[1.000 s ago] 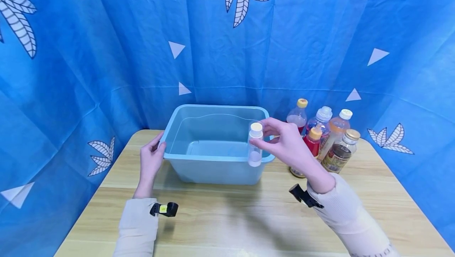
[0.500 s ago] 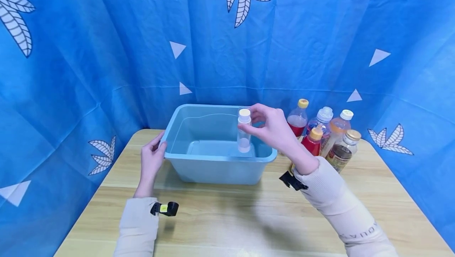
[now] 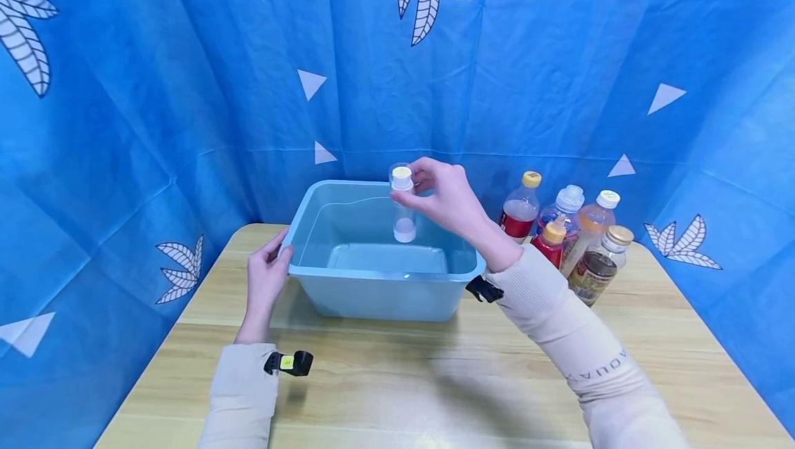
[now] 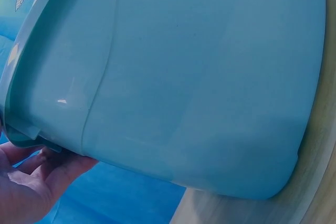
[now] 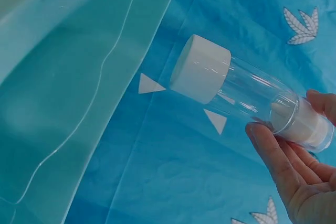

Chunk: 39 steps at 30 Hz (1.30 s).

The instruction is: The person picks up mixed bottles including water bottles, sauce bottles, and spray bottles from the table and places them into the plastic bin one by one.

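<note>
A light blue plastic basin (image 3: 379,297) stands on the wooden table. My left hand (image 3: 267,276) grips its left rim, thumb in front and fingers behind; in the left wrist view that hand (image 4: 31,187) is under the rim's corner. My right hand (image 3: 450,201) holds a small clear bottle (image 3: 404,230) upright above the basin's inside, toward the back wall. Thumb and fingers pinch it near the top. The right wrist view shows the bottle (image 5: 249,85) with a white base, a white neck and a clear cover over that neck.
Several bottles crowd the table's back right: a yellow-capped one (image 3: 520,211), a red squeeze bottle (image 3: 549,249), a white-capped one (image 3: 596,218) and a dark-filled jar (image 3: 593,271) with a gold lid. A blue curtain (image 3: 248,90) hangs close behind the table.
My right hand has carried the clear bottle left and away from me, from over the basin's front right rim to over its back part. The left hand keeps its grip on the rim.
</note>
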Available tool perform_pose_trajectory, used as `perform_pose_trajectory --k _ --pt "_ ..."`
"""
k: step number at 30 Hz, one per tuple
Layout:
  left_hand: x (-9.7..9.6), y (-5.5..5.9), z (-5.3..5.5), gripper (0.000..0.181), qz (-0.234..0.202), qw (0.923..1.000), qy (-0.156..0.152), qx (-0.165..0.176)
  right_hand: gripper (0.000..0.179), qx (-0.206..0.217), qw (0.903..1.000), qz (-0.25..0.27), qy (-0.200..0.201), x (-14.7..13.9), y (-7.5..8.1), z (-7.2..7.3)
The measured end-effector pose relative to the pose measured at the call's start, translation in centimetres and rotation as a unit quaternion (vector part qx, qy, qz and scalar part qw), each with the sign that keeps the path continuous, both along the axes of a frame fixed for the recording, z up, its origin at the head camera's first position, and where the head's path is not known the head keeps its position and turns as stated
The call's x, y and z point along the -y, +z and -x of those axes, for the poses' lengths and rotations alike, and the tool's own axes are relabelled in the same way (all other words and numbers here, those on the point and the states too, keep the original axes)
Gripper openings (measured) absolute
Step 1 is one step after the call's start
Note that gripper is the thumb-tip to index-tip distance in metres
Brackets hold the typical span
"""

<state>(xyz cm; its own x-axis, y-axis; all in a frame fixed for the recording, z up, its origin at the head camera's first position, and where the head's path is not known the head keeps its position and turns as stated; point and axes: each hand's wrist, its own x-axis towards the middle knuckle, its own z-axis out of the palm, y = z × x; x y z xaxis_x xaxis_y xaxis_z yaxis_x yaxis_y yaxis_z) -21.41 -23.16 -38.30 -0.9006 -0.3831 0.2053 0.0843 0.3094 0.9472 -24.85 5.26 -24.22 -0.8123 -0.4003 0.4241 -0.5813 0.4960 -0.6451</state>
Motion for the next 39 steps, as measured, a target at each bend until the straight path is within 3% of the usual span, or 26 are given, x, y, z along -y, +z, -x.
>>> perform_pose_trajectory --k 13,28,39 --pt "0.0 -0.1 0.1 0.036 -0.002 1.0000 0.002 -0.006 0.038 0.034 0.9991 0.015 -0.022 2.8 -0.3 3.7" --pt "0.2 -0.1 0.1 0.036 0.000 1.0000 -0.005 -0.002 0.038 0.069 0.9952 0.025 -0.065 5.1 -2.3 8.2" --pt "0.2 0.1 -0.1 0.036 0.000 0.9999 -0.010 -0.003 0.036 0.082 0.9953 0.007 -0.052 6.7 -3.9 10.1"
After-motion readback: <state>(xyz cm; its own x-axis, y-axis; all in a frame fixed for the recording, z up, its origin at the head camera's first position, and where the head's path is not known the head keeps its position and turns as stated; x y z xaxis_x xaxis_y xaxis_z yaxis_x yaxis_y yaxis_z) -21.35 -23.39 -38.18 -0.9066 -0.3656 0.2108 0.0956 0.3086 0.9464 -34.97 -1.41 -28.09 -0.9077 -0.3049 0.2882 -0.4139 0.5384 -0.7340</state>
